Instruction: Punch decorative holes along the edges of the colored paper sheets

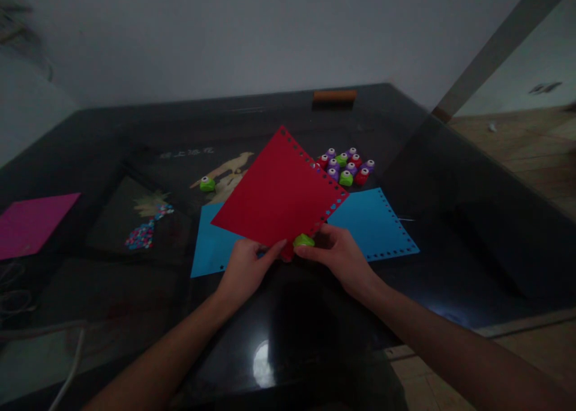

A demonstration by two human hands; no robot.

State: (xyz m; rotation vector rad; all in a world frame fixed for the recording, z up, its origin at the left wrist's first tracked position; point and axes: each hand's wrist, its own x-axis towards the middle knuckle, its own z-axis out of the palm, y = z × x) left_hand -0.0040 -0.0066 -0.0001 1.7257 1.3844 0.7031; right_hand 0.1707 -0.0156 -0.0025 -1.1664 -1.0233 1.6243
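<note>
A red sheet of paper (pixel 274 189) is held tilted cornerwise, with small punched shapes along its right-hand edges. My left hand (pixel 247 267) pinches its near corner between thumb and fingers. My right hand (pixel 337 255) is closed on a green craft punch (pixel 303 241) at the sheet's lower right edge. Whether the paper sits inside the punch's slot I cannot tell. Beneath lies a blue sheet (pixel 366 219), also with holes along its edges, partly hidden by the red one.
Several red, purple and green craft punches (pixel 346 166) cluster behind the sheet. Another green punch (pixel 207 184) stands at the left, near punched paper bits (pixel 141 236). A pink sheet (pixel 36 225) lies far left, and a brown roll (pixel 334 96) at the dark table's back edge.
</note>
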